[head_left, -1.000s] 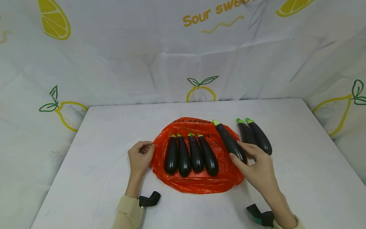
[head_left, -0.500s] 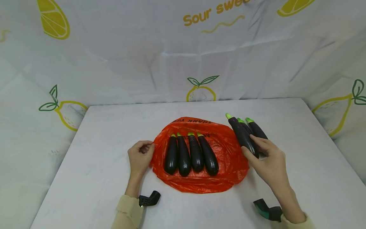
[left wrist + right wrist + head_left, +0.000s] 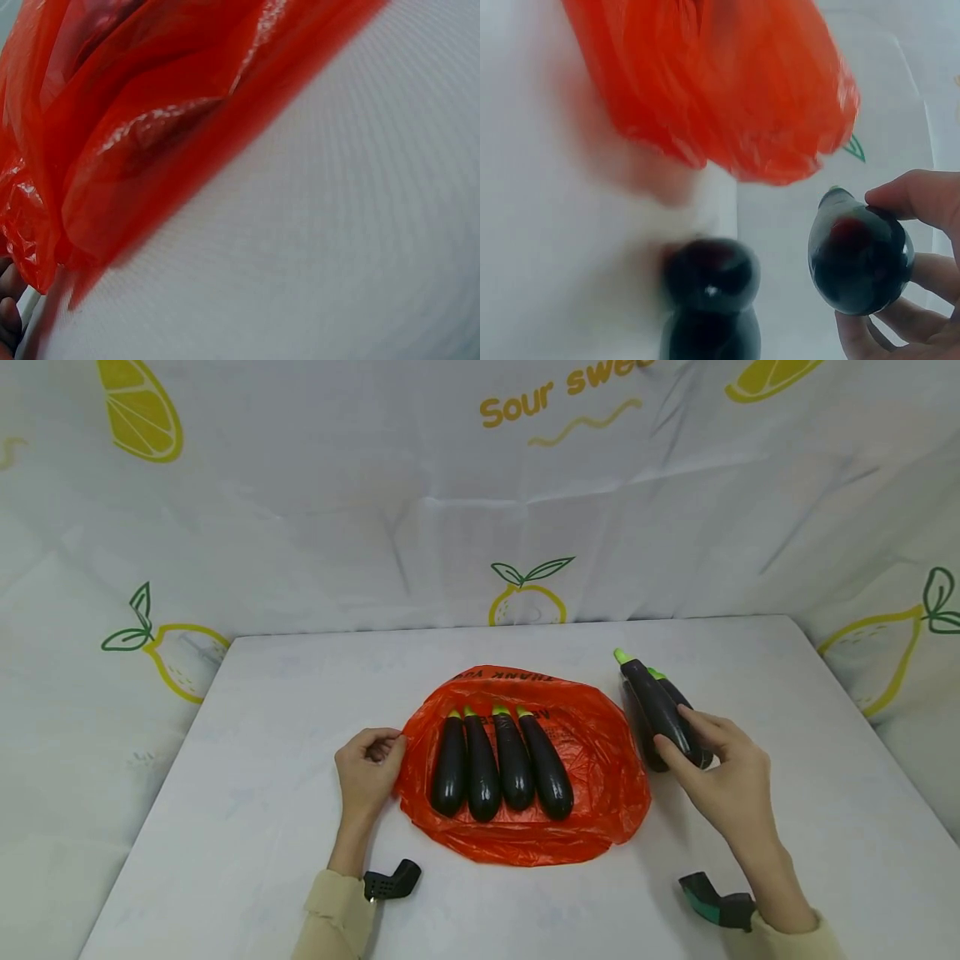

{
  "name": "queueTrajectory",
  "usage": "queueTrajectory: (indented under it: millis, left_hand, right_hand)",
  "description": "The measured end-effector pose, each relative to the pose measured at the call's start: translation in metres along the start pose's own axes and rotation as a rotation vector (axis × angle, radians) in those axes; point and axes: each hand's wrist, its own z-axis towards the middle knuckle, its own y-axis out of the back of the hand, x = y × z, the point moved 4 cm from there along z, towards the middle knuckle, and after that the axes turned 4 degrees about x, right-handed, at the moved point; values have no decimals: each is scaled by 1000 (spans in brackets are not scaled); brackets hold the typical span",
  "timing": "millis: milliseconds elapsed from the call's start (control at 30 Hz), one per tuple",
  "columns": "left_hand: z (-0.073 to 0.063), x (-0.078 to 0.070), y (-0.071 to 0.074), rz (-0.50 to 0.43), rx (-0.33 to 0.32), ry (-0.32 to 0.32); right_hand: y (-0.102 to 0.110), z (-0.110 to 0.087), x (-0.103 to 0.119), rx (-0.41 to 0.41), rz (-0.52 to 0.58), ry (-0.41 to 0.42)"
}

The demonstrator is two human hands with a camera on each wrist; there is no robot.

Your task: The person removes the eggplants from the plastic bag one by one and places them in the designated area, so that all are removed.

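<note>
A red plastic bag (image 3: pixel 600 827) lies spread with its mouth open, and several dark eggplants (image 3: pixel 515 768) rest side by side in it, green stems pointing away. My left hand (image 3: pixel 370 768) pinches the bag's left edge; in the left wrist view only its fingers (image 3: pixel 9 304) show beside the red plastic. To the right of the bag, my right hand (image 3: pixel 726 777) grips an eggplant (image 3: pixel 656 706) by its thick end, thumb on one side. That eggplant is above two others on the table, partly hiding them. In the right wrist view these lying eggplants (image 3: pixel 712 274) sit below the bag.
The white table (image 3: pixel 247 827) reaches beyond the bag on all sides. Behind it hangs a pale cloth (image 3: pixel 337 527) with lemon prints. A black wrist device (image 3: pixel 393 881) is on the left wrist, and another device (image 3: pixel 716 902) on the right.
My right hand has moved right with the eggplant, from over the bag's right edge to above the two lying eggplants. The left hand and the bag have stayed nearly still.
</note>
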Motion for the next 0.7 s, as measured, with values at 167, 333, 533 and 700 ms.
queueTrajectory:
  millis: [167, 333, 533, 700]
  left_hand:
    - [0, 0, 0, -1, 1, 0]
    - [-1, 0, 0, -6, 7, 11]
    - [0, 0, 0, -3, 5, 10]
    - [-1, 1, 0, -4, 2, 6]
  right_hand:
    - [5, 6, -11, -10, -7, -23]
    - [11, 12, -21, -34, -21, -53]
    - [16, 16, -32, -43, -23, -88]
    - [21, 21, -41, -60, -23, -100]
